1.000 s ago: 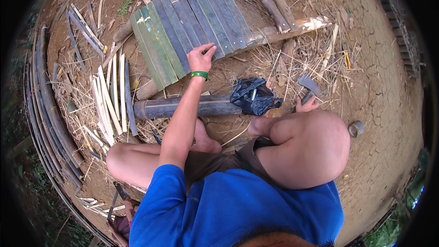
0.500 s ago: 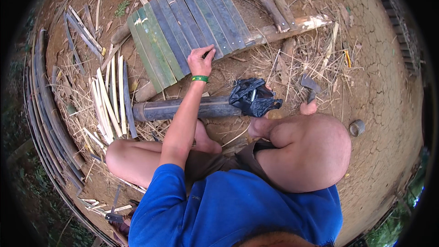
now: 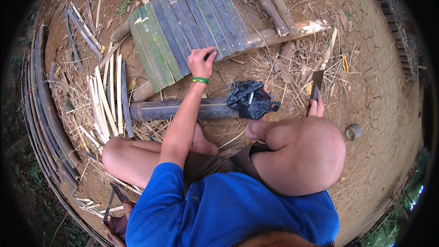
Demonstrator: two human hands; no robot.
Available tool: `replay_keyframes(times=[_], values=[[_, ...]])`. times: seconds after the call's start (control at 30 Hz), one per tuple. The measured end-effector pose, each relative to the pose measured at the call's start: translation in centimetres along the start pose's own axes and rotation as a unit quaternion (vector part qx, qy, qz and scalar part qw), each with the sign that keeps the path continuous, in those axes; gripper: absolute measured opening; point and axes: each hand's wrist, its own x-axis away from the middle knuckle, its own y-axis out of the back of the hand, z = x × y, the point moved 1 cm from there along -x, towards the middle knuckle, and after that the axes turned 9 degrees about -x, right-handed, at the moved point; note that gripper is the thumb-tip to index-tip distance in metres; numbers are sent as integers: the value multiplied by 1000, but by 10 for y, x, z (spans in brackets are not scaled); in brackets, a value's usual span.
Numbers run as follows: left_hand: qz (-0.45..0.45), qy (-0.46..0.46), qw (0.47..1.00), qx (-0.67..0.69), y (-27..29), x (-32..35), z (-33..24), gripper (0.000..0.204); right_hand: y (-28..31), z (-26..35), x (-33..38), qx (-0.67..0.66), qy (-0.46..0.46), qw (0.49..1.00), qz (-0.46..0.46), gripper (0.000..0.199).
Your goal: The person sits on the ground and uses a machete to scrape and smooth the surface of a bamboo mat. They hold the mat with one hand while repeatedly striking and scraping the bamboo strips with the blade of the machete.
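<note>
I sit on bare earth with my knees drawn up. My left hand (image 3: 201,62), a green band at its wrist, grips the near end of a grey-blue bamboo slat (image 3: 206,20) in a row of several flat slats (image 3: 157,41) lying side by side across two logs. My right hand (image 3: 315,108), mostly hidden behind my right knee, holds the handle of a chopping knife (image 3: 317,80) whose flat blade points away from me. A dark bamboo tube (image 3: 155,110) lies across the ground between my feet and the slats.
A crumpled black plastic bag (image 3: 252,99) rests on the tube's right end. Pale split strips (image 3: 106,98) are piled at my left, long dark bamboo strips (image 3: 43,105) curve along the left edge. Poles (image 3: 270,2) lie at the far right of the slats. A small round tin (image 3: 352,132) sits right.
My left hand has closed on the end of one slat, fingers curling over it. The right hand with the knife has barely shifted.
</note>
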Motion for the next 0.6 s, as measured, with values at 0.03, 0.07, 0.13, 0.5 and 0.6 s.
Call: replay_keyframes(times=[0.03,0.07,0.13,0.5,0.6], values=[[3,-16,1000,-26,0,0,-1,14,-5,8,-2,4,6,1000,3,61],[-4,-14,1000,-28,-1,1,0,14,-17,18,-3,18,10,1000,5,62],[-18,-12,999,-28,-4,3,1,14,-45,38,-6,48,25,999,-2,50],[0,-16,1000,18,-11,3,18,13,-212,151,-13,194,18,958,209,42],[-10,-31,999,3,-8,3,16,12,-234,159,-22,248,45,933,257,43]])
